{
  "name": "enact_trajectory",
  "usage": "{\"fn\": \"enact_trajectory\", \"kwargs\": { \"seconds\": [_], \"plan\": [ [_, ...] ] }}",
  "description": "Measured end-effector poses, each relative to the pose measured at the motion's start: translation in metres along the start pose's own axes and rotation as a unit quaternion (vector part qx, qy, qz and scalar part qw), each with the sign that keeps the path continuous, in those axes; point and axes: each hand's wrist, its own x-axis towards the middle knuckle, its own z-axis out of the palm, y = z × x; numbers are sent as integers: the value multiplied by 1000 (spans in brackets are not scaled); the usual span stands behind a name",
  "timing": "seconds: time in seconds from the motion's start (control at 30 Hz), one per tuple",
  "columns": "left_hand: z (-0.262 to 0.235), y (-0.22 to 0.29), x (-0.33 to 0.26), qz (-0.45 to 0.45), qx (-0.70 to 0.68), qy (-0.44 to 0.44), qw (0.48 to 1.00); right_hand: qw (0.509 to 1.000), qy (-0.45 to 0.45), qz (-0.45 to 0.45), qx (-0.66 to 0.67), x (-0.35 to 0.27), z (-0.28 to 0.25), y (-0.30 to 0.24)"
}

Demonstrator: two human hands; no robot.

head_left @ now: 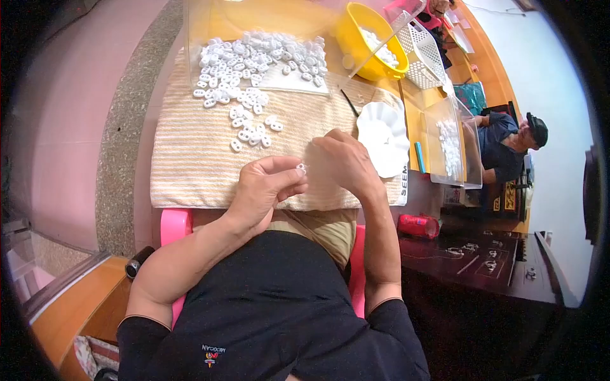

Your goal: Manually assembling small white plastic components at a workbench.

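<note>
Both hands meet over a striped cloth: left hand pinches a small white plastic piece between fingertips, right hand curled just beside it. Beyond them lies a heap of white pieces; right, a white scalloped dish.

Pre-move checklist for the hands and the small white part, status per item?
1. White part pinched in left hand fingertips: ok.
2. Right hand close to the part: ok; whether it touches it: cannot tell.
3. Loose parts pile on the striped cloth, apart from both hands: ok.
4. White dish beside the right hand, bare surface showing: ok.
5. Part's orientation in the pinch: cannot tell, too small.
6. Yellow bowl upright at the far edge: ok.
</note>
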Motion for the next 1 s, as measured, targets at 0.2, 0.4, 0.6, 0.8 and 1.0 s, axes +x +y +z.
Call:
{"fn": "enact_trajectory", "kwargs": {
  "seconds": [0.2, 0.4, 0.6, 0.8, 1.0],
  "plan": [
    [2, -3, 2, -1, 0, 2, 1000, 999, 32, -5, 9, 2, 8, 12],
    [1, -1, 2, -5, 10, 5, 1000, 999, 30, -31, 17, 0, 11, 9],
    [0, -1, 2, -5, 10, 7, 1000, 997, 30, -35, 54, -2, 11, 11],
    [1, -1, 1, -3, 6, 6, 1000, 946, -5, 50, 320, -16, 26, 24],
    [0, -2, 2, 1, -4, 20, 1000, 870, 3, 60, 489, -21, 34, 10]
  ]
}}
